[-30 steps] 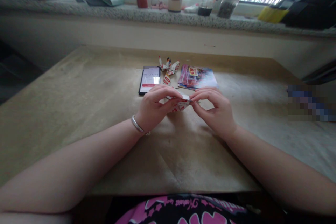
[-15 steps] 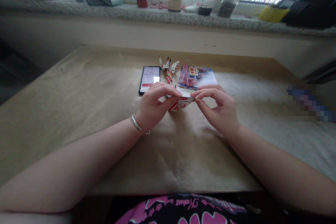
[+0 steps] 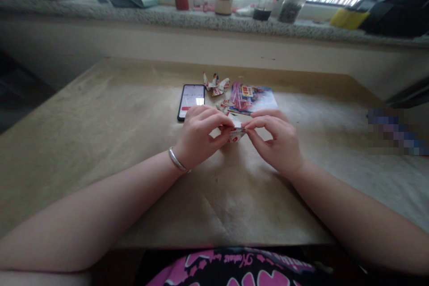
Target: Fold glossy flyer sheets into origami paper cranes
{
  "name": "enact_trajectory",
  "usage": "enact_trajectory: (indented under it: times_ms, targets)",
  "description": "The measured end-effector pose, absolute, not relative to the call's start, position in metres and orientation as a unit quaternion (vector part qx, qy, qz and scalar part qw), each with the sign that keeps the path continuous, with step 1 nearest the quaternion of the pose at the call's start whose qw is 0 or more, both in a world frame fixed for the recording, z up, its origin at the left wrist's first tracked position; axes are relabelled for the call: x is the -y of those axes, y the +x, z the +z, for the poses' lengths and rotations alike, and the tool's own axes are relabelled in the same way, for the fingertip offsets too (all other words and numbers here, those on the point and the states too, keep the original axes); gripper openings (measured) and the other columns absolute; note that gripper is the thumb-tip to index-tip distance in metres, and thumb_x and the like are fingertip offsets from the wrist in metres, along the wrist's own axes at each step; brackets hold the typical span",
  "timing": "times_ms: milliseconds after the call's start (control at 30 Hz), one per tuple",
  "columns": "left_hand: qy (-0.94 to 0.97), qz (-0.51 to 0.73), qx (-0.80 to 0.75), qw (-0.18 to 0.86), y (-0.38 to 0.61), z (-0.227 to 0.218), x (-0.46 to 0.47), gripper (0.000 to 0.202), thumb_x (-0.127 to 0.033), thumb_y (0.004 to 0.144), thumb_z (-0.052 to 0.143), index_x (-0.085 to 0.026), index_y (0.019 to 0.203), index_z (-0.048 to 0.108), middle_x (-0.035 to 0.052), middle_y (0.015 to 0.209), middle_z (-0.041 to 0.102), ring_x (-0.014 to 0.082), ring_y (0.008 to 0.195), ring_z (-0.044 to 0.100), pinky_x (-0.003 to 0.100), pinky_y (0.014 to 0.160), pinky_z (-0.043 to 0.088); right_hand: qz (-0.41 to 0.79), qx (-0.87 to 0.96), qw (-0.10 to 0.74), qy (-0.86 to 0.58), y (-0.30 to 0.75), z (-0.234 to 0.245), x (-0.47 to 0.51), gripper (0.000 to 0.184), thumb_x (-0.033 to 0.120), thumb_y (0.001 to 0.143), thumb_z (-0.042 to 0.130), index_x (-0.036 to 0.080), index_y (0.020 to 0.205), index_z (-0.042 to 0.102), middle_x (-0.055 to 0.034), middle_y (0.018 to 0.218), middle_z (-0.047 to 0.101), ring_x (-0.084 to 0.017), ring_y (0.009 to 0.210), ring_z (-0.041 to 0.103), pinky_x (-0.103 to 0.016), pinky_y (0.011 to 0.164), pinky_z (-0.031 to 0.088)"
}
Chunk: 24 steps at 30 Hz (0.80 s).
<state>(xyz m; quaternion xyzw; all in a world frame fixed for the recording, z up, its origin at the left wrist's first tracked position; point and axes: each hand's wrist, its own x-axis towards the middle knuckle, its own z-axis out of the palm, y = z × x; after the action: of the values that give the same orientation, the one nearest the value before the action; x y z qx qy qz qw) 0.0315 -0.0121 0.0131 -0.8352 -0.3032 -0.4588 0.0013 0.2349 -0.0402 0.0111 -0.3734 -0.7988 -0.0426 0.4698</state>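
Items on view, from beside the seated person:

- Folded paper piece: small, white with red print. It sits at the middle of the table, directly between the two hands. Its long axis runs side to side, from one set of fingertips to the other, so neither hand is nearer; each has an end. Whether its underside rests on the table or hangs just above it is hard to tell, since the fingers hide it.
- Left hand: closed in a pinch, thumb and fingers gripping the left end of the piece, which lies to its right. A bracelet circles the wrist.
- Right hand: likewise closed in a pinch on the right end, with the piece to its left at the fingertips.
- Phone: flat, screen lit, just beyond the left hand.
- Printed sheets: a colourful stack, just beyond the right hand.
- Finished paper shapes: a small cluster between phone and sheets, farther back.
- Window ledge: stone, carrying bottles and jars.
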Motion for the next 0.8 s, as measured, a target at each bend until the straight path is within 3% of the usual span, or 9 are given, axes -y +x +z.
enact_trajectory:
  times_ms: [200,467,667,800]
  targets:
    - [-0.851,-0.434,0.297,0.011,0.030,0.013,0.012,0.014,-0.036,0.084,0.066,-0.023,0.080,0.068,-0.0010,0.078,0.068,0.0140,0.077,0.057,0.031,0.078,0.040,-0.037,0.804,0.463,-0.371,0.233,0.011,0.043,0.009,0.015,0.080,0.064,0.024,0.084,0.066,-0.0019,0.083,0.073,-0.021,0.090,0.065,-0.038,0.082,0.053]
    - [-0.838,-0.459,0.294,-0.007,0.030,0.014,0.013,0.013,-0.033,0.085,0.066,-0.022,0.078,0.067,-0.0008,0.075,0.065,0.0135,0.074,0.056,0.030,0.077,0.040,0.032,0.782,0.484,-0.391,0.229,0.013,0.043,0.009,0.019,0.078,0.066,0.024,0.086,0.064,-0.0029,0.086,0.071,-0.021,0.093,0.063,-0.039,0.085,0.051]
    - [-0.839,-0.462,0.286,-0.008,0.032,0.013,0.013,0.012,-0.032,0.084,0.067,-0.023,0.076,0.068,-0.0014,0.072,0.064,0.0136,0.073,0.055,0.030,0.076,0.039,0.099,0.767,0.481,-0.412,0.222,0.008,0.043,0.013,0.013,0.074,0.063,0.023,0.078,0.058,-0.0009,0.083,0.068,-0.019,0.086,0.063,-0.038,0.084,0.049]
    - [-0.842,-0.455,0.290,-0.010,0.032,0.012,0.012,0.013,-0.034,0.084,0.066,-0.024,0.075,0.068,-0.0017,0.071,0.064,0.0136,0.073,0.055,0.031,0.077,0.039,0.070,0.763,0.481,-0.425,0.220,0.006,0.043,0.013,0.012,0.072,0.062,0.023,0.075,0.057,-0.0009,0.080,0.065,-0.021,0.088,0.062,-0.038,0.082,0.049]
